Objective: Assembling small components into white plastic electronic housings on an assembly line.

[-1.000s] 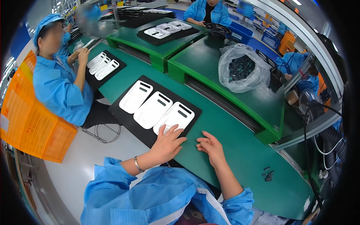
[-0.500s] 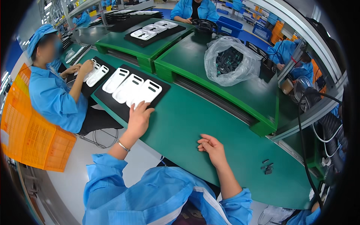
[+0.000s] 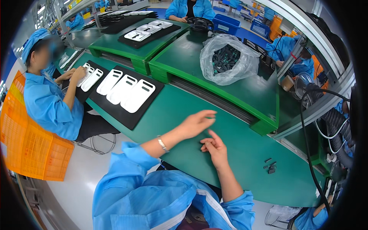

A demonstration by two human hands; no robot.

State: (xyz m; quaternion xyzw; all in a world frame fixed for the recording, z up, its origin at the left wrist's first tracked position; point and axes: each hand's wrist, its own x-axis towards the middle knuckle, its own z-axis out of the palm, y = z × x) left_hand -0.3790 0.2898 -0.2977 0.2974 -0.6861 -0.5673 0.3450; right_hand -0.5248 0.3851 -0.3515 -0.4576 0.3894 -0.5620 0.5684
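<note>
My left hand (image 3: pixel 196 125) hovers over the green bench, just above and left of my other hand. Its fingers stretch to the right, apart, and no object shows in them. My right hand (image 3: pixel 216 150) is half curled, index finger raised and the other fingers bent in; what they hold, if anything, is hidden. Left of my hands, three white plastic shells with slots, among them the nearest shell (image 3: pixel 138 96), lie side by side on a black mat (image 3: pixel 132 119). Several small black parts (image 3: pixel 271 167) lie loose to the right of my right hand.
A clear plastic bag (image 3: pixel 209 61) of dark parts stands on a raised green shelf (image 3: pixel 180 61) ahead. A co-worker (image 3: pixel 50 96) handles white shells at the left, near orange crates (image 3: pixel 36 142). A black cable (image 3: pixel 308 142) hangs beside a metal frame at the right.
My left hand has left the nearest white shell and moved right, close to my right hand. My right hand has barely moved. The view has shifted slightly.
</note>
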